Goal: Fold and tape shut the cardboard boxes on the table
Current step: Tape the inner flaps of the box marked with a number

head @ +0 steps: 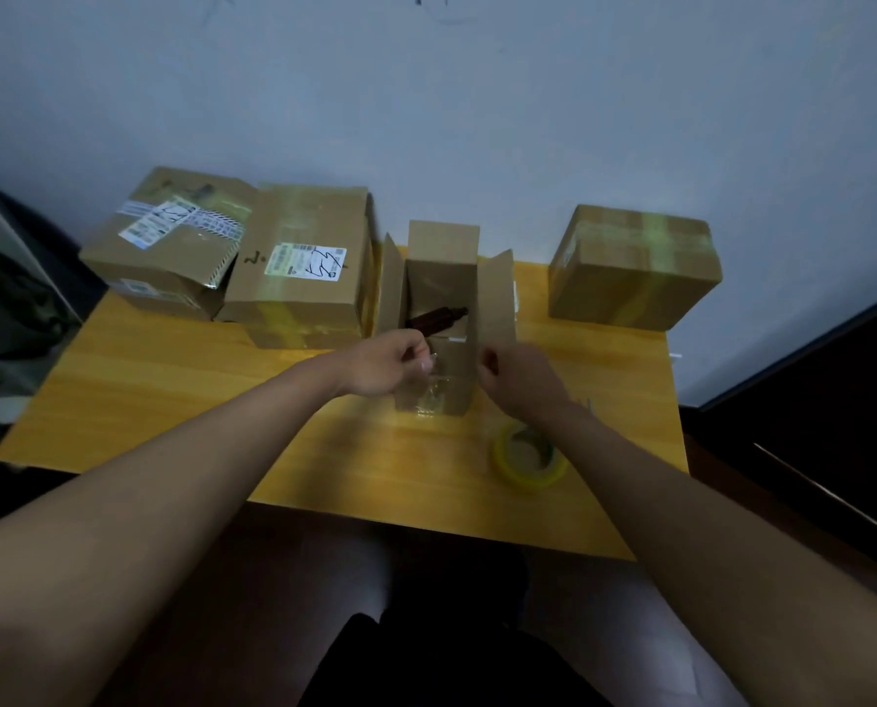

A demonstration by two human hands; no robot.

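At the far left of the table (171, 400) two closed boxes are sitting side by side: a labelled box (166, 247) with striped tape, and just right of it a taped box (304, 267) carrying a white label. Moving right, the open box (441, 318) is standing upright near the table's middle, its long axis vertical, its far flap and both side flaps still raised and a dark object (436, 316) lying inside. The left hand (390, 364) is reaching its near left corner, fingers curled in a pinching grip on something small at the rim; whether that is the near flap or a strip of clear tape cannot be told. The right hand (518, 380) is at the near right corner, fingers curled toward the edge below the right flap, though what it is pinching cannot be made out. Both hands are flanking the box evenly, so neither is nearer; the flaps are lying just beyond and above the grips. The tape roll (528, 456) is resting on the table under the right forearm, nearer that hand. At far right a sealed box (630, 267) is standing well apart.
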